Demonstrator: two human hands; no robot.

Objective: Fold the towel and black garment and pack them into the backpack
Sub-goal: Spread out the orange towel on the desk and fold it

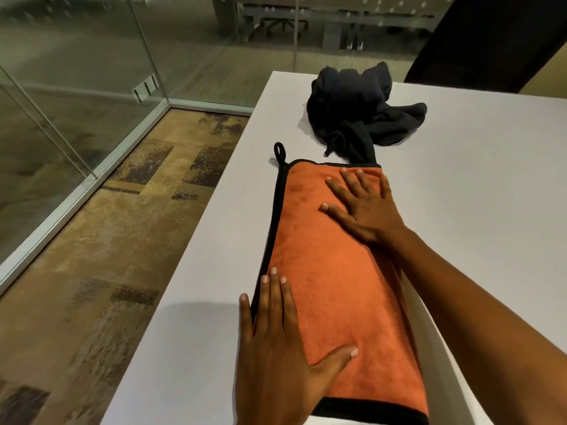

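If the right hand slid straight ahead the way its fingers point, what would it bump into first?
Probably the black garment. The right hand lies flat on the orange towel, fingers pointing at the towel's far edge, where the crumpled garment begins on the white table.

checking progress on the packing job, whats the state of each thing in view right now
orange towel: folded into a long strip, lying flat on the white table, both hands pressing on it
black garment: crumpled in a heap, not folded, its near end touching the towel's far edge
left hand: open, flat on the towel's near left edge
right hand: open, flat on the towel's far end
backpack: not in view
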